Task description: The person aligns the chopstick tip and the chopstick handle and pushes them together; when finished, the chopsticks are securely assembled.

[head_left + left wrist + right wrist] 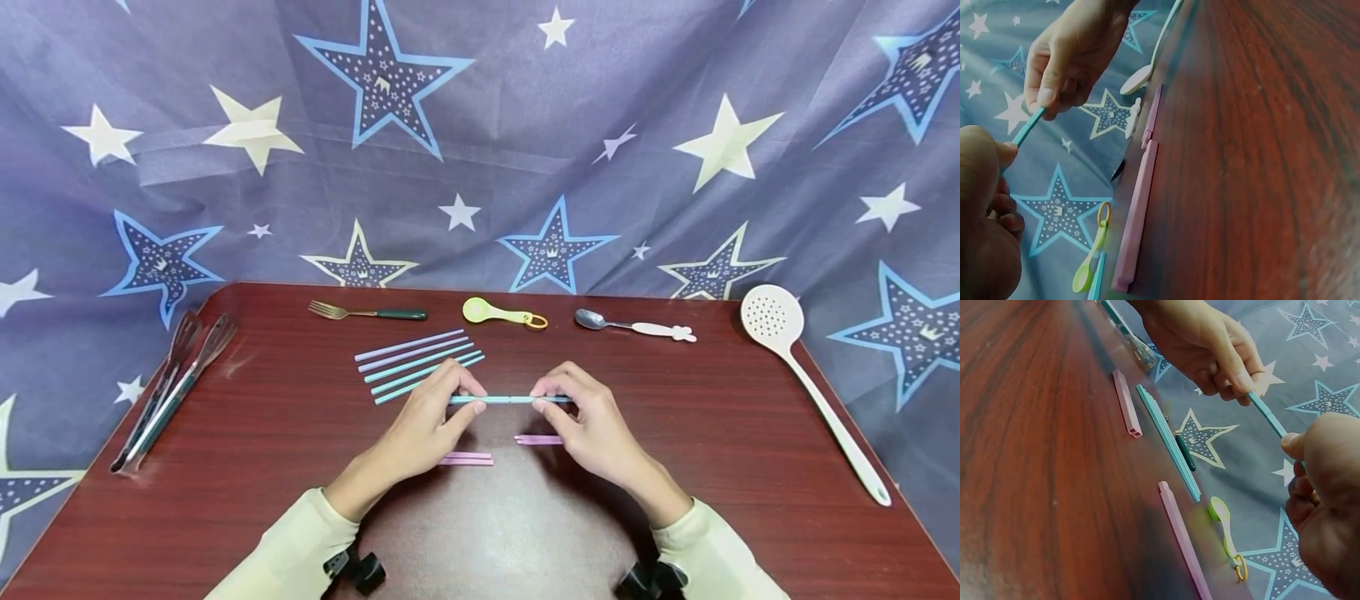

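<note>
Teal thin plastic straw (510, 399) held level just above bench (712, 433), straight, unbent; left hand (423, 429) & right hand (592, 425) fingers pinching opp. ends.

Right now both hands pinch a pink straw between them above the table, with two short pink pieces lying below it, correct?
Not quite: the straw is teal, not pink, as the head view shows. The left hand and right hand pinch its two ends above the table, and the two short pink pieces lie below it.
</note>
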